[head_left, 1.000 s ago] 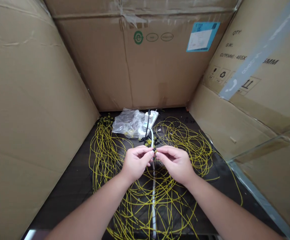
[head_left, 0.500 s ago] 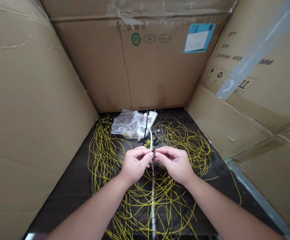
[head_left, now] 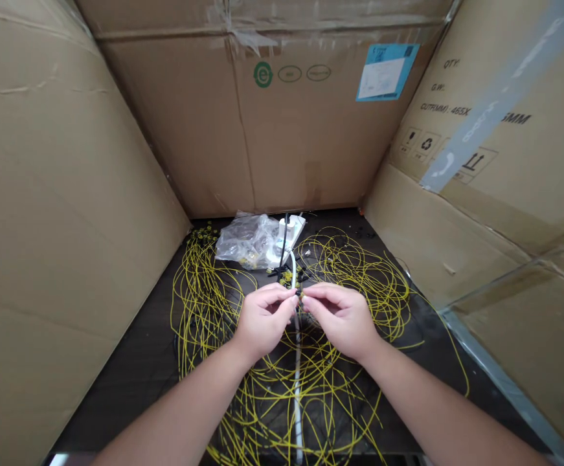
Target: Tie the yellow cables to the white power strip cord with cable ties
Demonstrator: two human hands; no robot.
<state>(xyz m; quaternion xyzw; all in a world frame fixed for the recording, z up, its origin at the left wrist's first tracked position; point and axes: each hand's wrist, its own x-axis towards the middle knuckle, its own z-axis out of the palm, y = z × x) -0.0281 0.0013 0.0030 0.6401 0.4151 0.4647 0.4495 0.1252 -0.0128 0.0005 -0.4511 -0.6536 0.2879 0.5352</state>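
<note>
My left hand (head_left: pixel 266 318) is closed in a pinch on a small black part, most of it hidden by the fingertips. Close beside it, my right hand (head_left: pixel 338 317) pinches a small yellowish piece, too small to make out well. The fingertips of both hands nearly meet above a white cable (head_left: pixel 298 388). Thin yellow wires (head_left: pixel 262 395) lie in loose loops under and around the hands. Just beyond the fingertips is a small pile of black and yellow pieces (head_left: pixel 287 277).
A crumpled clear plastic bag (head_left: pixel 247 241) and a white power strip (head_left: pixel 297 228) with a plug lie at the back. More coiled yellow wire (head_left: pixel 383 285) is on the right. Cardboard boxes (head_left: pixel 291 142) wall in the dark table (head_left: pixel 126 388) on the left, back and right.
The fingertips have shifted very slightly, with a little more space between them. Otherwise the hands and objects keep their places.
</note>
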